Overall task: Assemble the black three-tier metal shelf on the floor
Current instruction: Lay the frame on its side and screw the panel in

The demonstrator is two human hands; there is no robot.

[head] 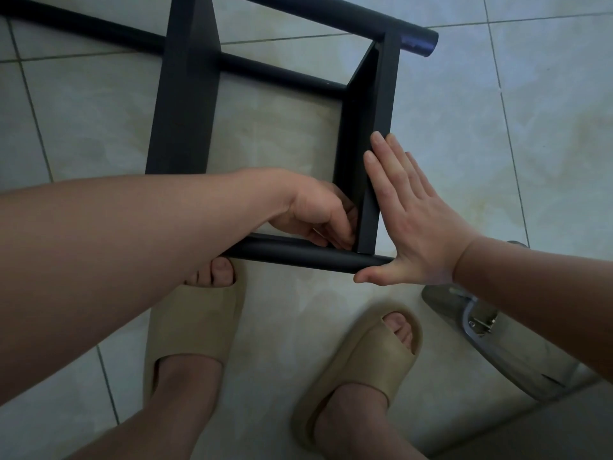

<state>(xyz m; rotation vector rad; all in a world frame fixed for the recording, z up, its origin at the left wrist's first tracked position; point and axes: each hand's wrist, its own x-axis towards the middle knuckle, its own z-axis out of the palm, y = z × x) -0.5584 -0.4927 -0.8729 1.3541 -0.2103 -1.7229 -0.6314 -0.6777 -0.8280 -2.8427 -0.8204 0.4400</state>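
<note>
Surface: pale tiled floor (464,161) with grey grout lines, dim light. The black shelf (185,104) lies on its side at the floor's middle, running out past the top edge. We stand at its near end in beige slippers (195,327).

Right hand (411,220): flat, fingers straight, pressed on the outer face of the end panel (381,104), thumb at the near tube (298,255) tip.

Left hand (315,214): fingers curled into the inner panel-tube corner; we cannot tell whether they pinch anything.

Chrome fitting (477,322) by the right edge.
</note>
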